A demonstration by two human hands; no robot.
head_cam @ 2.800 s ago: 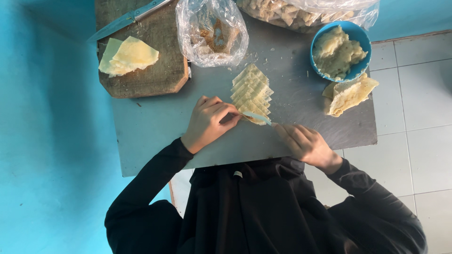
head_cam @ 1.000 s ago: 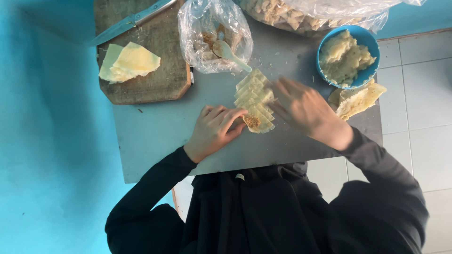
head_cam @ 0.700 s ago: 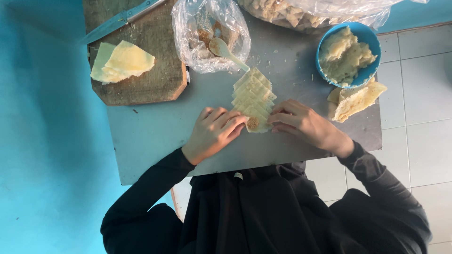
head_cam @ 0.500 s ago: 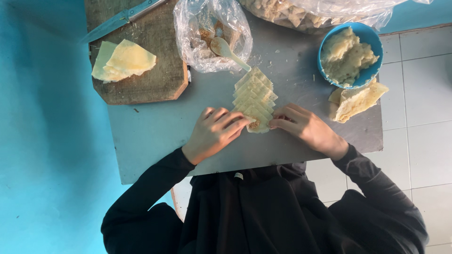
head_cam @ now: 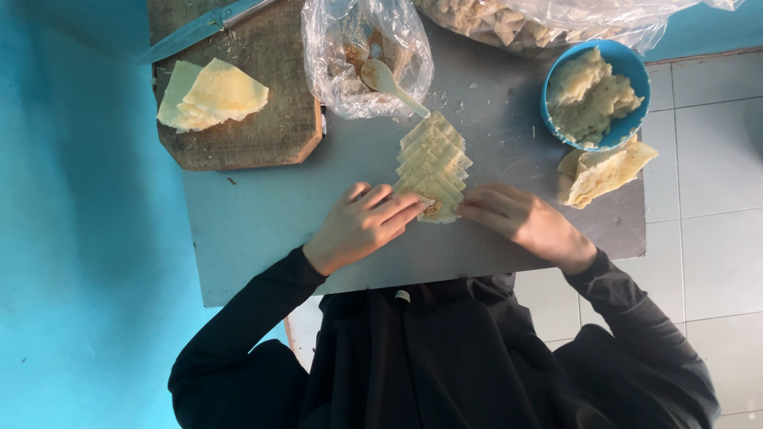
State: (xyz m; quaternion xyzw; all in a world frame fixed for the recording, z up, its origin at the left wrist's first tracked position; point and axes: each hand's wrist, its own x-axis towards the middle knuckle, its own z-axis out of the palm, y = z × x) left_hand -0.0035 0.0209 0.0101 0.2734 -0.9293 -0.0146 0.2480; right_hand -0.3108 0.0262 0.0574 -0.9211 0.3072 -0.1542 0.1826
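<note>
Covering the nearest wrapper's [head_cam: 435,205] filling, left hand [head_cam: 362,226], right hand [head_cam: 517,218] meet.

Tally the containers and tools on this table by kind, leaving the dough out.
Clear plastic bags: 2, one with filling, one at the top edge
Blue bowl: 1
Wooden cutting board: 1
Knife: 1
Spoon: 1
Total: 6
</note>
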